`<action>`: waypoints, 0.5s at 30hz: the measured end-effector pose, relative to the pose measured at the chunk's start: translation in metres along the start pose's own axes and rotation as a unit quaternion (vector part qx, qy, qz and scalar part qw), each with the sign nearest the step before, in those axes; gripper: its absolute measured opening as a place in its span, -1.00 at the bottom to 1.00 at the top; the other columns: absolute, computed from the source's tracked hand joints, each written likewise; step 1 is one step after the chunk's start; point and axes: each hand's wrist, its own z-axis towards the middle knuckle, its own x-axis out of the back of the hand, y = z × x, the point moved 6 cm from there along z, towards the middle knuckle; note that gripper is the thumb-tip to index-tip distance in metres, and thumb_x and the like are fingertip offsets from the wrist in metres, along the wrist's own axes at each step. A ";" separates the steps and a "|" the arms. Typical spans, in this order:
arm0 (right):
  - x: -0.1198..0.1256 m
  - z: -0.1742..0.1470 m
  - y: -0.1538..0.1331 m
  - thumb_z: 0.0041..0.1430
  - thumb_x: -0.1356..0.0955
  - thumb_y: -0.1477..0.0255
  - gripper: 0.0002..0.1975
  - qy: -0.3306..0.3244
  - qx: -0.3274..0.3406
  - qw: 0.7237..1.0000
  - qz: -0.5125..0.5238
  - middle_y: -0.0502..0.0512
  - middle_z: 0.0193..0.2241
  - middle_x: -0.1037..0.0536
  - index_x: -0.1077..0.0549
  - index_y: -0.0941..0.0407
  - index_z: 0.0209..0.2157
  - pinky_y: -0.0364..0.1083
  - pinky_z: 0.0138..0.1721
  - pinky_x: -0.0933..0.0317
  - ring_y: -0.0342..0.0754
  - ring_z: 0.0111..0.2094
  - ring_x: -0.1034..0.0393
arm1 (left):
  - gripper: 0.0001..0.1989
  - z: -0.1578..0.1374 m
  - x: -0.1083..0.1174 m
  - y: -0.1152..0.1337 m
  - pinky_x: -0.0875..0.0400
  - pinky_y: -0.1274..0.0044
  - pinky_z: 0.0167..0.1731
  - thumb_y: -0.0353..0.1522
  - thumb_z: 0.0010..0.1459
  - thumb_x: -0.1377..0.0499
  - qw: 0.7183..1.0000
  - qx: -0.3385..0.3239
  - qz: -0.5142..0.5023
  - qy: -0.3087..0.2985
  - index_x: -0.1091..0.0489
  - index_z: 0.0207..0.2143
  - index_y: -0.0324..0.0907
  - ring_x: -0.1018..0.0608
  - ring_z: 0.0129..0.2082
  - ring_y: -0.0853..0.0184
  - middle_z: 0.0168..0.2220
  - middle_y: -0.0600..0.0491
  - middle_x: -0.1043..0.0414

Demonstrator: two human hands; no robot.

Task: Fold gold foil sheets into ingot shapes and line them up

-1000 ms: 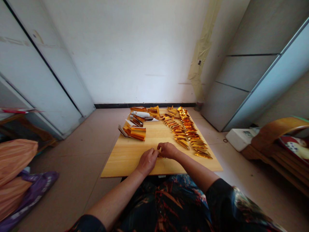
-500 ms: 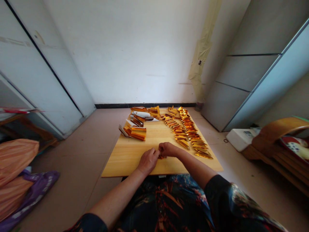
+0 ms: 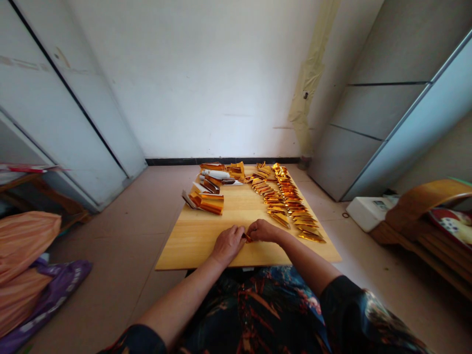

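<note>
Close to the near edge of the wooden table (image 3: 188,250), my left hand (image 3: 228,244) and my right hand (image 3: 263,230) meet over a small piece of gold foil paper (image 3: 247,238). Fingers of both hands are closed on it from either side, and most of it is hidden. Folded gold foil pieces (image 3: 300,214) lie in overlapping rows along the right side of the table. On the left, curled gold foil sheets (image 3: 211,203) sit in a loose stack, partly showing their pale undersides.
More foil sheets and a white roll (image 3: 216,174) lie at the table's far left. A white wall stands behind, a grey cabinet (image 3: 354,132) to the right. Orange and purple bags (image 3: 33,280) rest at left; a wooden chair (image 3: 424,216) and white box (image 3: 367,212) at right.
My right hand has shifted slightly right and down, a little away from my left. More of the foil piece shows between them. The rows and stacks look the same.
</note>
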 end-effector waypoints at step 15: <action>-0.007 -0.013 0.008 -0.04 -0.37 0.50 -0.80 0.144 0.017 0.985 -0.094 0.00 -0.42 -0.52 -0.48 0.13 -0.28 -0.23 -0.43 -0.05 -0.15 -0.42 -0.33 | -0.86 0.000 0.001 -0.001 -0.31 0.52 -0.25 -0.29 0.22 -0.06 0.999 -0.005 -0.020 0.027 -0.35 -0.26 -0.15 -0.44 -0.25 0.31 -0.28 0.01 -0.34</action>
